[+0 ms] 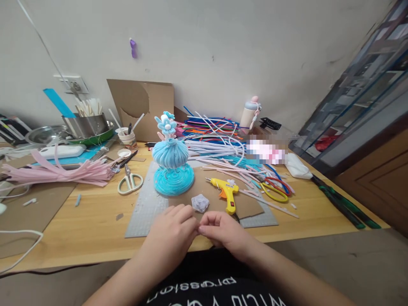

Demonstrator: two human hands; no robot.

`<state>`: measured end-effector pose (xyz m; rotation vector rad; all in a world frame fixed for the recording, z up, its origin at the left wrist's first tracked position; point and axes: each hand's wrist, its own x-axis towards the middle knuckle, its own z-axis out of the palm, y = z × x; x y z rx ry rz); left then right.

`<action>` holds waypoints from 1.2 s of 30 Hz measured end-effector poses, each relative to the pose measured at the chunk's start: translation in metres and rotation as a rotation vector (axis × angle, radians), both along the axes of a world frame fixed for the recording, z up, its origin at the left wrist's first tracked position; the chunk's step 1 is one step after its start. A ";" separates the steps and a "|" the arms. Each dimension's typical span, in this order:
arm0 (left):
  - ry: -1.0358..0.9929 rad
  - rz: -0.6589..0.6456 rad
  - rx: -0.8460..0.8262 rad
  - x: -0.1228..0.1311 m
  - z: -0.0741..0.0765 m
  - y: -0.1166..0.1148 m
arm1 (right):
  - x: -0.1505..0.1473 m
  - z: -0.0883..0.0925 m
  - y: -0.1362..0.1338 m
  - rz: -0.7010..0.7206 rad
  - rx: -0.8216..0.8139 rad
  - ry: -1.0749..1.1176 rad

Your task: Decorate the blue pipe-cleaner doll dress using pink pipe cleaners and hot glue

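My left hand and my right hand meet close to the table's front edge, fingers curled and fingertips touching. Whatever sits between them is hidden or too small to make out. Just beyond my fingers lies a pale lilac rose-like piece on a sheet of brown cardboard. A yellow glue gun rests on its side to the right of it. Behind on the left stands a blue pipe-cleaner ornament, with a coiled round base, a ribbed bulb and flowers on top.
White-handled scissors lie left of the grey cutting mat. Pink strips are bundled farther left. Many coloured pipe cleaners spread along the back, near a bottle. Yellow-and-red-handled scissors lie right, short of black-green strips.
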<state>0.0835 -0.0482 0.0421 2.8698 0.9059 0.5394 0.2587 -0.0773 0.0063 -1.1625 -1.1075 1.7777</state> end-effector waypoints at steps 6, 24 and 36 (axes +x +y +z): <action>-0.471 -0.029 -0.481 0.002 -0.001 0.003 | 0.002 0.005 0.000 0.104 -0.147 0.417; -0.322 -0.072 -0.237 0.000 -0.009 0.000 | 0.007 0.012 -0.001 0.174 -0.226 0.253; -0.389 -0.014 -0.335 0.001 -0.011 0.001 | 0.008 0.006 -0.001 0.088 -0.171 0.248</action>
